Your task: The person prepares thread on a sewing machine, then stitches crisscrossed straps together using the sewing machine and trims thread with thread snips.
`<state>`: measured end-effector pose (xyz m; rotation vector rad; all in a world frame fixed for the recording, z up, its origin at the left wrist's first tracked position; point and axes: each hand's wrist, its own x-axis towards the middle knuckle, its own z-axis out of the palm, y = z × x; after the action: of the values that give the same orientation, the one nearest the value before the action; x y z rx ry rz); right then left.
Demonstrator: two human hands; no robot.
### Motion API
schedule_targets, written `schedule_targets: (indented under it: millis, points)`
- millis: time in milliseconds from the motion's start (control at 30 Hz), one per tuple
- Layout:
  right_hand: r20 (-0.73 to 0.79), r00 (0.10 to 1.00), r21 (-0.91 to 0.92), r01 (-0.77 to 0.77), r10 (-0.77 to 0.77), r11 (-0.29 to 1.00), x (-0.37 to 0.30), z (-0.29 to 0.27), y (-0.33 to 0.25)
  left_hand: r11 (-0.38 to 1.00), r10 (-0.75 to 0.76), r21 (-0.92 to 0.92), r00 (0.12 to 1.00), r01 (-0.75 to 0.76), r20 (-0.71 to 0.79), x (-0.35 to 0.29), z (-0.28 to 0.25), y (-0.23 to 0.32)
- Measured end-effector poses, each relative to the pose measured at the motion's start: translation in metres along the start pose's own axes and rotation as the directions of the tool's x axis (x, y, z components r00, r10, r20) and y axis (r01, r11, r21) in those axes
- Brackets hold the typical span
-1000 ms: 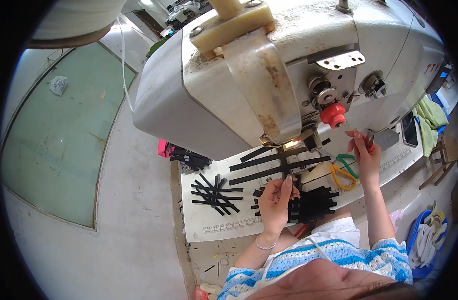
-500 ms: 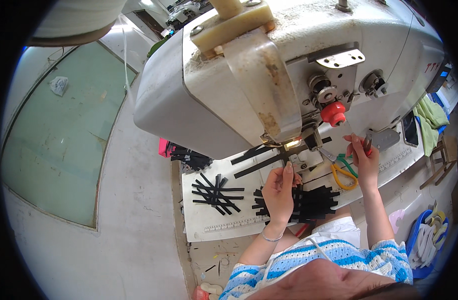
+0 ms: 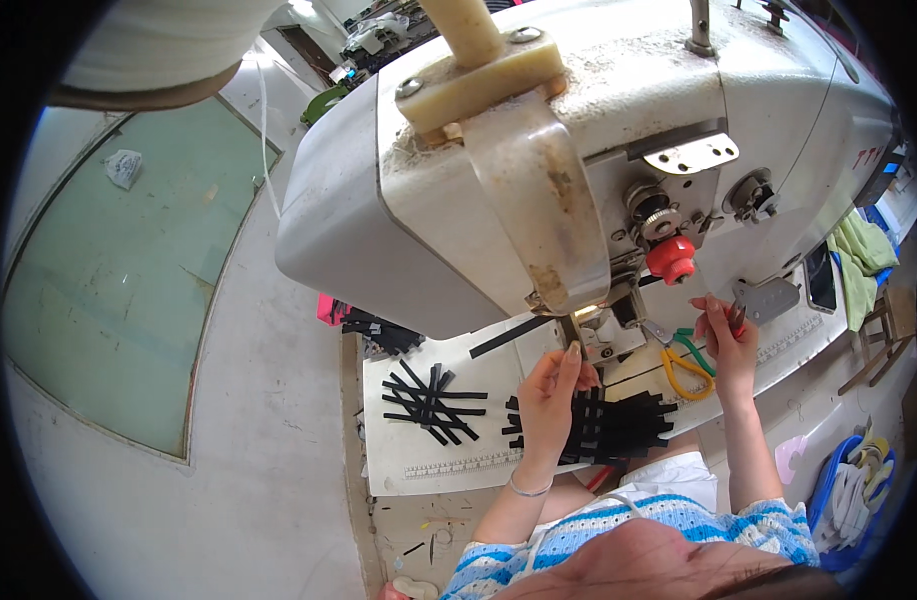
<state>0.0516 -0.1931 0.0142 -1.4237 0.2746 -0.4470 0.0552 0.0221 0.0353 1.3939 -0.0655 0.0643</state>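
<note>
My left hand (image 3: 549, 400) is closed, thumb and fingertips pinching the near end of a dark strip (image 3: 576, 338) that runs up under the sewing machine's (image 3: 419, 230) head. Another black strip (image 3: 507, 339) sticks out to the left of the needle area, where the machine head hides the stitching point. To the right, my right hand (image 3: 731, 345) is closed around small thread snips (image 3: 739, 318) with a red handle, held above the table. Scissors (image 3: 687, 370) with yellow and green handles lie between my hands. Just below my left hand is a thick row of black strips (image 3: 619, 425).
Crossed black strips (image 3: 434, 402) lie on the white table (image 3: 389, 470) at left, with more strips (image 3: 384, 330) past its edge. At right are a phone (image 3: 821, 278), green cloth (image 3: 859, 250), a wooden stool (image 3: 884, 325) and a blue basket (image 3: 849, 500) of pale pieces.
The view has shifted, so the machine sits slightly lower and farther right. My left hand has drawn a little left and nearer me, still pinching the strip. My right hand keeps the snips.
</note>
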Motion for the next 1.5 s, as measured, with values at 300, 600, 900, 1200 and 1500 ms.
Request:
schedule_targets:
  millis: [300, 600, 900, 1200, 1500]
  points:
    - [0.046, 0.999, 0.013, 0.019, -0.020, 1.000, -0.003, 0.003, 0.004, 1.000, 0.000, 0.007, 1.000, 0.000, 0.000, 0.006, 0.002, -0.001]
    - [0.025, 1.000, 0.028, -0.001, 0.001, 1.000, -0.005, 0.001, 0.000, 1.000, 0.010, -0.011, 1.000, -0.010, -0.009, 0.017, 0.002, 0.003]
    - [0.019, 1.000, 0.007, -0.020, 0.020, 1.000, -0.005, 0.000, 0.005, 0.997, 0.005, 0.070, 0.997, -0.010, 0.073, 0.027, -0.009, 0.008]
    - [0.033, 0.999, 0.015, -0.007, 0.006, 1.000, -0.005, 0.001, 0.003, 0.999, -0.026, 0.044, 0.990, 0.020, 0.137, 0.033, -0.016, 0.011]
    - [-0.004, 1.000, 0.004, -0.015, 0.015, 1.000, -0.007, -0.008, 0.005, 0.656, 0.461, 0.617, 0.878, -0.435, 0.129, 0.100, -0.057, 0.002]
